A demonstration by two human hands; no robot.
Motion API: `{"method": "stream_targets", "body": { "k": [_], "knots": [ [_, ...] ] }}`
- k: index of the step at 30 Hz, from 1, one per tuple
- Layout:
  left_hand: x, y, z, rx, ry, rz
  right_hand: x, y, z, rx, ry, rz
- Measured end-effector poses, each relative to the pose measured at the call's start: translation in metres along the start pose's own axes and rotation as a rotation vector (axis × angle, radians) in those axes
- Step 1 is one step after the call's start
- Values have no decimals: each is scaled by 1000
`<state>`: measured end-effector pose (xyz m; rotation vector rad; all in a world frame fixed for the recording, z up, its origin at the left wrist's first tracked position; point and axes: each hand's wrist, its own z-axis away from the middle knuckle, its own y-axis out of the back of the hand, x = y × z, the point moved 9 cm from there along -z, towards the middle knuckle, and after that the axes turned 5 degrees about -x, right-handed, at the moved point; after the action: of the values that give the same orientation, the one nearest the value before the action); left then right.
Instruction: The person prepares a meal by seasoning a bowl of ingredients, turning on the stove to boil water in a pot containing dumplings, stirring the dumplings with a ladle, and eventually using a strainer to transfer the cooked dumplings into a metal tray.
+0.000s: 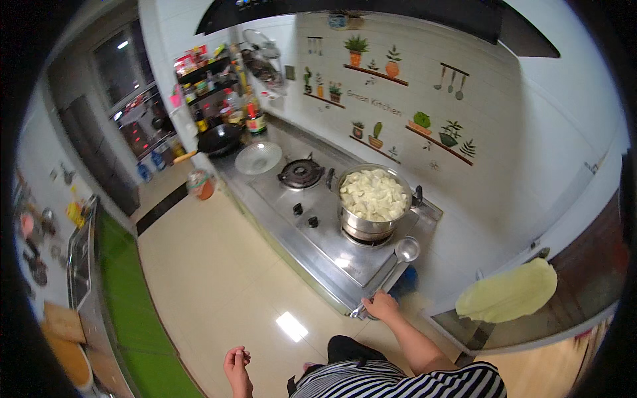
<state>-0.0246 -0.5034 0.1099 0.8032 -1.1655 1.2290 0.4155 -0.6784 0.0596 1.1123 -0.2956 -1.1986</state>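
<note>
My right hand (382, 304) grips the handle of a long metal ladle (408, 248) at the near right corner of the steel stove top. The ladle's bowl lies just right of a two-handled steel pot (369, 228), which stands on the right burner and is heaped with pale dumplings (373, 195). My left hand (237, 363) hangs low over the tiled floor, its fingers curled, with nothing visible in it. Two black stove knobs (313, 222) sit left of the pot.
Beyond the bare left burner (300, 173) are a glass dish (258, 158), a black wok (220, 139) and a rack with bottles (255, 119). A range hood (358, 17) overhangs the stove. On the left runs a green-fronted counter (124, 278); at right stands a glass door (572, 278).
</note>
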Motion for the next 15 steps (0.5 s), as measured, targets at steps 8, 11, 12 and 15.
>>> {"method": "stream_targets", "body": {
  "k": [8, 11, 12, 15],
  "knots": [
    [27, -121, -136, -422, 18, -78, 17, -32, -10, 49, -325, -164],
    [20, -169, -156, -537, 142, 51, 40, -60, -18, -86, -416, -410],
    [21, -185, -163, -609, 143, 27, 43, -70, -23, 23, -321, -493],
    [29, -209, -189, -747, 99, -141, 42, -85, -25, 205, -232, -964]
  ]
}}
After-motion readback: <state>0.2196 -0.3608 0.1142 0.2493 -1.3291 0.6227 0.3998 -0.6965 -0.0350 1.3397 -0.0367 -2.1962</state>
